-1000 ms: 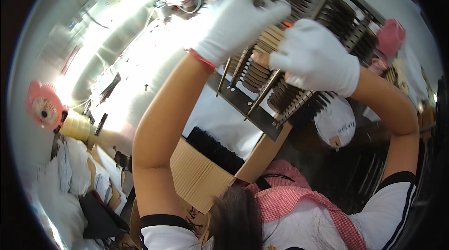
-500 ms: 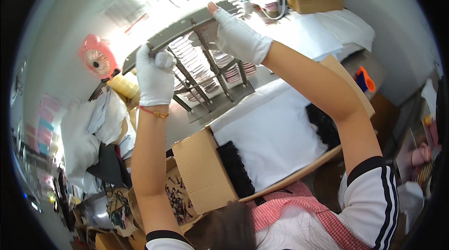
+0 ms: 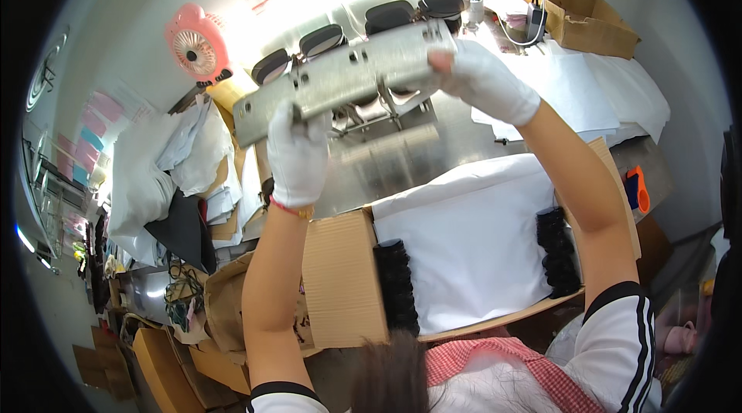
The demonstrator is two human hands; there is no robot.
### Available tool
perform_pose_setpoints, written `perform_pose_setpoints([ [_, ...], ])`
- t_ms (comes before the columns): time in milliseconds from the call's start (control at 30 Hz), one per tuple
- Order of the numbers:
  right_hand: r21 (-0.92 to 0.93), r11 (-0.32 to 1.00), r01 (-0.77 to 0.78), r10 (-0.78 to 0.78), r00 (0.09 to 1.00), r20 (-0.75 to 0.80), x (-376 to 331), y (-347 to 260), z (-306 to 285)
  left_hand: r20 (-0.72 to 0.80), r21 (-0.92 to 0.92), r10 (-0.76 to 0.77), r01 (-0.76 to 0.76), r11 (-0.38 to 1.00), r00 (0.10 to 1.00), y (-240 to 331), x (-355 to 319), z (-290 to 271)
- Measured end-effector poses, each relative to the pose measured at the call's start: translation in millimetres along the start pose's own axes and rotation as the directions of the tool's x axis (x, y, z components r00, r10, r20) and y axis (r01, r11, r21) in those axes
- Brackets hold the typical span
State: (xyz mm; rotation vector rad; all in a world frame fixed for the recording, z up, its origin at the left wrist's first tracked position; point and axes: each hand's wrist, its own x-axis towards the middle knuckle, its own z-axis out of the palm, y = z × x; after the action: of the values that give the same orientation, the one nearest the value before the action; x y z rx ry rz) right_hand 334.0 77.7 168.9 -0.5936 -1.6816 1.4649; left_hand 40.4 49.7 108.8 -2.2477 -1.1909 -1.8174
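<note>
My left hand (image 3: 297, 156), in a white glove, grips the lower left edge of a long grey metal plate (image 3: 340, 76) with small slots. At its right end my right hand (image 3: 495, 82), gloved too with a bare thumb showing, holds the same plate. The plate is raised and tilted above the metal worktable (image 3: 456, 138). Just beyond it stands a row of several black, rounded pieces (image 3: 323, 40). Thin metal rods (image 3: 394, 113) show under the plate; whether they join it I cannot tell.
Close to my body is an open cardboard box (image 3: 345, 278) with a white sheet (image 3: 475, 247) and black curly bundles (image 3: 396, 285). A pink fan (image 3: 197, 46) stands back left, near piled papers and bags (image 3: 147, 189). Another carton (image 3: 580, 18) sits back right; an orange-handled tool (image 3: 640, 189) lies right.
The rack of rods with stacked, striped pieces was in plain sight; now the plate is tilted up across it. Both hands have come to grip the plate, and the view has shifted.
</note>
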Motion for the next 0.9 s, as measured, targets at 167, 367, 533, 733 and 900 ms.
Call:
perform_pose_setpoints([
  [167,-0.217,0.966,-0.141,0.133,0.99,-0.053,-38.6,79.5,10.4,0.319,-0.375,-0.842,0.874,0.309,0.435,22.4,-81.4,-3.5],
  [367,-0.715,0.604,-0.353,0.383,0.915,-0.128,-34.8,170.5,-11.8,0.626,0.028,-0.321,0.391,0.92,0.711,42.1,-109.1,40.7],
  [533,-0.733,0.59,-0.34,0.417,0.905,-0.083,-45.8,168.7,-49.6,0.546,0.292,-0.111,-0.065,0.954,0.83,20.6,-113.9,100.7],
  [733,-0.609,0.721,-0.329,0.05,0.902,-0.428,-50.1,156.0,-63.1,0.51,0.402,-0.171,-0.057,0.914,0.843,12.6,-120.8,121.2],
  [900,-0.032,0.96,-0.277,0.262,0.937,-0.23,-29.0,153.7,-54.2,0.482,0.408,-0.203,-0.013,0.913,0.853,14.4,-121.7,121.6],
])
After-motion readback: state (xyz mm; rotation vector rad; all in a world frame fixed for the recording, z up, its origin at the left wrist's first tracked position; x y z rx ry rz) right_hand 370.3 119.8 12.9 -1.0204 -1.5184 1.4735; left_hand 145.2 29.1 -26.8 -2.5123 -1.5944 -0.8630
